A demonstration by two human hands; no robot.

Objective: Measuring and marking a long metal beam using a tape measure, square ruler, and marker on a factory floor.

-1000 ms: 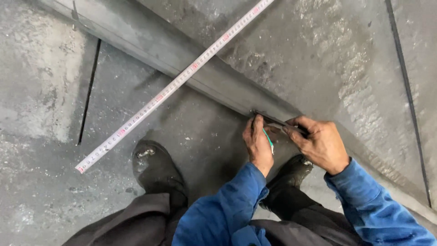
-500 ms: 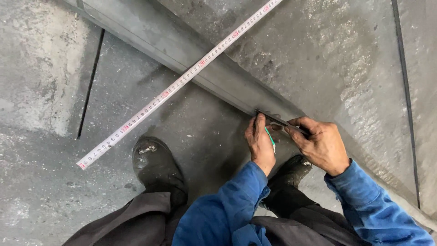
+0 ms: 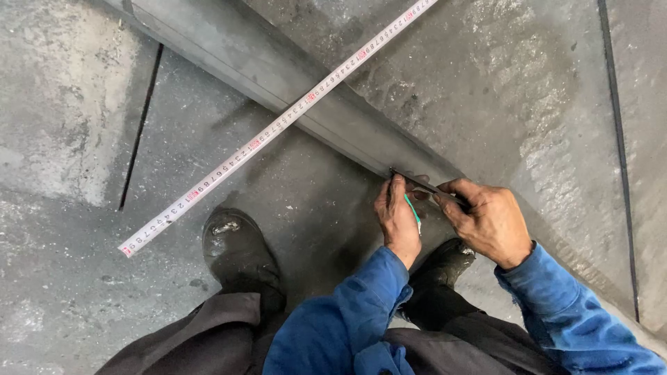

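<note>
My left hand (image 3: 397,219) holds a thin green marker (image 3: 413,208), its fingertips pressed on the lower edge of a long grey steel beam (image 3: 278,76). Just to its right, my right hand (image 3: 486,222) grips a thin dark metal strip (image 3: 417,182), perhaps a small ruler, laid across that edge with its tip beside my left fingers. A white measuring tape (image 3: 278,125) lies stretched diagonally over the beam, from the top right down to the floor at the left. Both arms are in blue sleeves.
I stand on a rough grey metal floor (image 3: 69,139) with dark seams (image 3: 139,125). My black left boot (image 3: 240,257) is planted below the tape and my right boot (image 3: 445,264) sits under my hands. Another seam (image 3: 618,153) runs down the right side.
My hands stay at the same spot on the beam's edge, with the strip and marker barely shifted. Only the view has drifted slightly.
</note>
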